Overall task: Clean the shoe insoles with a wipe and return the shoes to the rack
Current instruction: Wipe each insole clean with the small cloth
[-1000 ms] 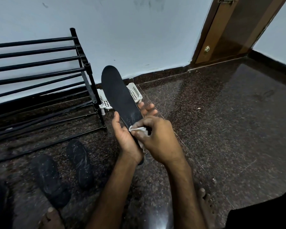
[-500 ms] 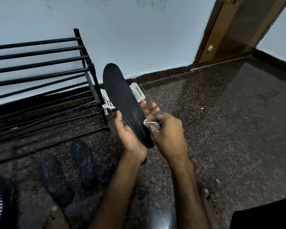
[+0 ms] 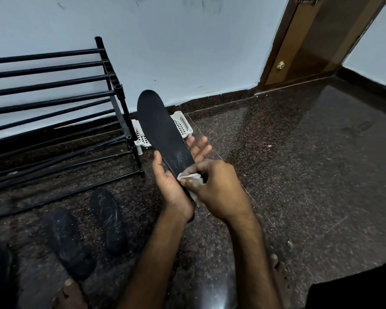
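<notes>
Two bare hands work low over a dark speckled polished stone floor, glossy enough to mirror the light. It meets a pale blue wall with dark skirting and a brown wooden door at the corner. We hold a long black insole in the air above the floor, toe end tilted up toward the wall, its matte face flecked with pale marks near the heel. Our left hand grips the heel end, thumb along one edge, fingers spread behind the other. Our right hand pinches a crumpled white wipe against the insole's lower face. At left stands a black tubular shoe rack. A white slotted plastic basket sits just beside its leg, and two dark flat soles lie on the floor before it.
</notes>
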`<state>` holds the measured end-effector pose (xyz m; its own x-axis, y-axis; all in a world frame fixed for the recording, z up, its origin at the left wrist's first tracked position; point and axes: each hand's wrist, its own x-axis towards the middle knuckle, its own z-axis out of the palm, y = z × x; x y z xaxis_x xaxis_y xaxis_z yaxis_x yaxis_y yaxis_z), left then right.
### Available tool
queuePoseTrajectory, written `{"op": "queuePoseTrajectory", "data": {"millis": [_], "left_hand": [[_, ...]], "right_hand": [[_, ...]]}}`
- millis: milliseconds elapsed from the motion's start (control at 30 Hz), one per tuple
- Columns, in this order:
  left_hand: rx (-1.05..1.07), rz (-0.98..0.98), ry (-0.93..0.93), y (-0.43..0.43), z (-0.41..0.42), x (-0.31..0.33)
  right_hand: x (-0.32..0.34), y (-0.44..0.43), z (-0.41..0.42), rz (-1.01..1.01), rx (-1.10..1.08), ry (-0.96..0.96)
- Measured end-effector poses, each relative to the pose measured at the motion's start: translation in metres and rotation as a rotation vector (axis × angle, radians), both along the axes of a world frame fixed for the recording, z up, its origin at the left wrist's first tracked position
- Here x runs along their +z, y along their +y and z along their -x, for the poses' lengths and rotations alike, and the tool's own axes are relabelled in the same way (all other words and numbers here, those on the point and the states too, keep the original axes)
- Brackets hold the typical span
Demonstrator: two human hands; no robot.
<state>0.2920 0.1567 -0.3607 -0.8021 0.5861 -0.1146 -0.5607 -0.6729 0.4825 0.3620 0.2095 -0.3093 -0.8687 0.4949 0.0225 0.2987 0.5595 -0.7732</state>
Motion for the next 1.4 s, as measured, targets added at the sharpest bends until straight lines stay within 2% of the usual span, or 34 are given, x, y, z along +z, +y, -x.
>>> {"op": "queuePoseTrajectory", "data": {"millis": [100,167,267,333,433,533,700,800,900,967,1067,1167,1233,1300,1400], "left_hand": [[-0.021,-0.040,-0.006,0.000,-0.001,0.003],[-0.021,-0.062,-0.009,-0.001,0.000,0.003],[-0.012,-0.022,0.011,0.001,0.001,0.000],[-0.025,0.014,0.026,0.002,0.000,0.001],[-0.061,0.001,0.017,0.002,-0.003,0.006],[-0.074,-0.026,0.015,0.001,-0.005,0.006],[-0.099,-0.020,-0.018,0.007,-0.009,0.003],[-0.097,-0.060,-0.025,0.005,-0.009,0.003],[-0.073,-0.066,-0.017,0.004,-0.009,0.004],[-0.060,-0.040,-0.025,0.006,-0.010,0.002],[-0.080,-0.052,-0.045,0.007,-0.012,0.001],[-0.074,-0.063,-0.038,0.005,-0.011,0.003],[-0.077,-0.078,-0.017,0.004,-0.010,0.003],[-0.068,-0.059,-0.026,0.006,-0.010,0.001],[-0.089,-0.062,-0.032,0.007,-0.011,0.001]], "right_hand": [[-0.001,-0.001,0.010,-0.100,-0.142,0.077],[-0.003,0.005,0.006,-0.161,-0.217,0.042],[0.000,0.005,-0.002,-0.009,-0.101,0.003],[0.002,-0.002,0.000,0.012,-0.027,0.054],[0.003,-0.002,0.012,-0.104,-0.077,0.138],[0.002,0.007,0.011,-0.231,-0.235,0.099],[0.007,-0.002,0.005,-0.046,-0.060,0.098],[0.008,-0.005,0.013,-0.128,-0.126,0.170],[0.005,0.007,0.007,-0.155,-0.219,0.084],[0.005,0.008,0.000,-0.075,-0.140,0.022],[0.009,-0.001,0.006,-0.042,-0.056,0.096],[0.006,0.003,0.014,-0.127,-0.196,0.149],[0.001,0.009,0.010,-0.141,-0.253,0.091],[0.000,0.009,0.005,-0.102,-0.194,0.010],[0.006,0.000,0.009,-0.066,-0.087,0.053]]}}
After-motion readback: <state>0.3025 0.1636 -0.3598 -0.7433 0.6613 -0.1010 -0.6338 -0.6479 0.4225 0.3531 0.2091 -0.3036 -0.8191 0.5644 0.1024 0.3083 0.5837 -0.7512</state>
